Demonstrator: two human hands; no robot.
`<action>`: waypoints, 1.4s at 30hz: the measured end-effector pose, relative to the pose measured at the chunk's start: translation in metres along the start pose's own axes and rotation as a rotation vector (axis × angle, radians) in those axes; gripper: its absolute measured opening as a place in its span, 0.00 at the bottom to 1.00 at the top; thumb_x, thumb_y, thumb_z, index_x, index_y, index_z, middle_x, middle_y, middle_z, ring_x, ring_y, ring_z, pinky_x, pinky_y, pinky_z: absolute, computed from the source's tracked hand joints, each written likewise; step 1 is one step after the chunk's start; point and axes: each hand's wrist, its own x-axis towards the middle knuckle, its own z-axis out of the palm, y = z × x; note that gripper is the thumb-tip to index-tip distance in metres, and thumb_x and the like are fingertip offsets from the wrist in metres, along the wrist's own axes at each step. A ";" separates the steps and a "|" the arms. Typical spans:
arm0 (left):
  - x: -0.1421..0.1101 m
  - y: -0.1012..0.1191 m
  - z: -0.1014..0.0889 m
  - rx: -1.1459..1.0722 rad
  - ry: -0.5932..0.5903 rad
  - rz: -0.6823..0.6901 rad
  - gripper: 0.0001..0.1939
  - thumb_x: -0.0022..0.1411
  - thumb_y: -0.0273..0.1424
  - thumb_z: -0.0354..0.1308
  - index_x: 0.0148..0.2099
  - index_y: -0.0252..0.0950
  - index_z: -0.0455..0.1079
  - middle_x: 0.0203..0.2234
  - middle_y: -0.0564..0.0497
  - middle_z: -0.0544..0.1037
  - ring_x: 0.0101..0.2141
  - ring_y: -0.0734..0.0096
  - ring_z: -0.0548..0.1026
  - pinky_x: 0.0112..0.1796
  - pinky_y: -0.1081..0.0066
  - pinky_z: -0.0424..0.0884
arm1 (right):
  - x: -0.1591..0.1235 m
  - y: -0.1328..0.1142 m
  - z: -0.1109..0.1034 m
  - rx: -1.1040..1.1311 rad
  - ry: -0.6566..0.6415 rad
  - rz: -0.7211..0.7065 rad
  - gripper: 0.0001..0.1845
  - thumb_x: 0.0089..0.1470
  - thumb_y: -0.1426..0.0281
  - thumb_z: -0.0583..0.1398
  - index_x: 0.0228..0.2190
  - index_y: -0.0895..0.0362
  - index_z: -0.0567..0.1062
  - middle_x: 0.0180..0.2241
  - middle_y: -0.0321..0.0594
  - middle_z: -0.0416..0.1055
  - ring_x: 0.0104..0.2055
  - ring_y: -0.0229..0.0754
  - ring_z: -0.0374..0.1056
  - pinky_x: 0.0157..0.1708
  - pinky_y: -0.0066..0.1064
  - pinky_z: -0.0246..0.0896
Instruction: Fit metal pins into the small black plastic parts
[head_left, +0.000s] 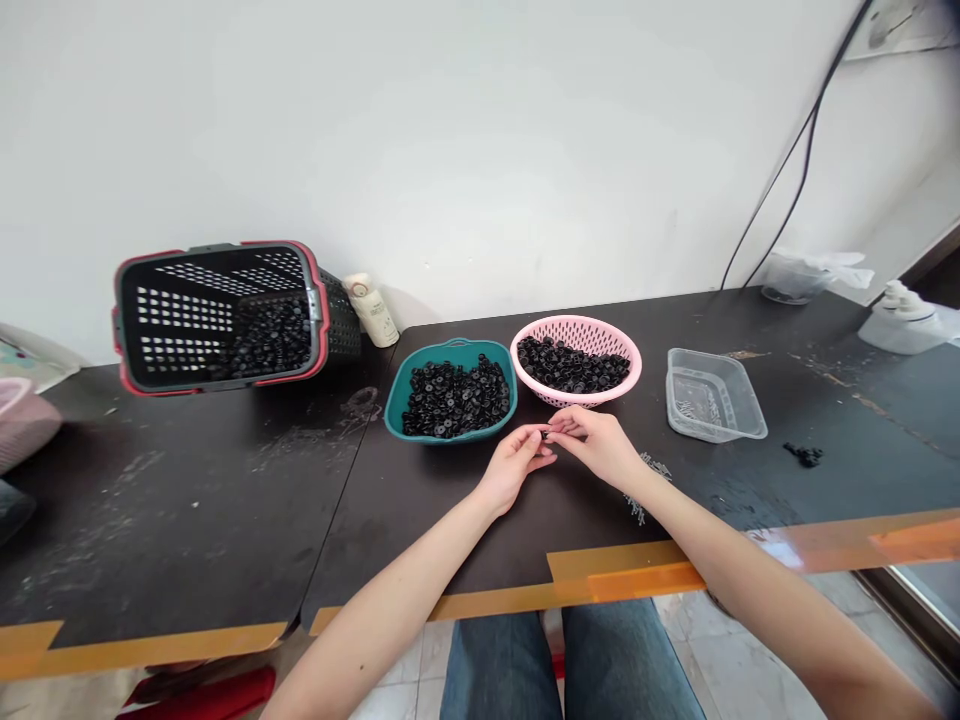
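Over the table in front of me, my left hand (516, 463) and my right hand (595, 446) meet at their fingertips. Both pinch a small black plastic part (545, 436), mostly covered by the fingers; whether a metal pin is in it I cannot tell. Just behind the hands stand a teal basin (391, 402) of round black plastic pieces (455, 400) and a pink colander (636, 372) with similar black pieces (574, 366). Thin silvery metal pins or screws (637, 510) lie in a loose pile, partly hidden beneath my right forearm.
A clear plastic box (754, 425) with a few small silvery bits stands right, beside a little heap of black pieces (804, 455). At left, a dark basket (322, 300) lies tipped, black pieces inside, near a white bottle (373, 312). Orange-brown tape (495, 601) lines the table's front edge.
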 end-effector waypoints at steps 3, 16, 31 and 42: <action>0.000 -0.001 0.000 0.023 0.011 0.001 0.18 0.57 0.39 0.62 0.46 0.35 0.74 0.36 0.48 0.74 0.33 0.76 0.71 0.44 0.66 0.71 | -0.001 0.000 -0.003 -0.059 -0.029 0.008 0.04 0.55 0.67 0.60 0.35 0.53 0.72 0.33 0.39 0.75 0.35 0.44 0.74 0.39 0.38 0.72; 0.003 -0.004 -0.001 -0.001 0.064 -0.022 0.17 0.53 0.37 0.66 0.42 0.32 0.73 0.32 0.49 0.76 0.32 0.76 0.74 0.43 0.69 0.71 | -0.004 -0.005 -0.006 -0.290 -0.093 -0.043 0.06 0.57 0.71 0.56 0.36 0.52 0.73 0.35 0.39 0.77 0.36 0.46 0.74 0.39 0.36 0.68; 0.004 0.006 -0.005 -0.133 0.035 -0.130 0.15 0.55 0.37 0.65 0.41 0.32 0.74 0.34 0.47 0.79 0.30 0.77 0.75 0.43 0.70 0.69 | 0.018 -0.016 -0.029 -0.103 -0.046 0.068 0.12 0.53 0.61 0.61 0.37 0.53 0.76 0.33 0.39 0.77 0.31 0.43 0.70 0.29 0.32 0.65; 0.004 0.006 -0.004 -0.069 0.028 -0.143 0.15 0.56 0.39 0.63 0.41 0.31 0.75 0.34 0.46 0.78 0.27 0.80 0.72 0.43 0.70 0.69 | 0.101 0.018 -0.064 -0.825 -0.280 0.399 0.18 0.43 0.58 0.66 0.12 0.55 0.74 0.17 0.43 0.72 0.26 0.47 0.70 0.27 0.34 0.60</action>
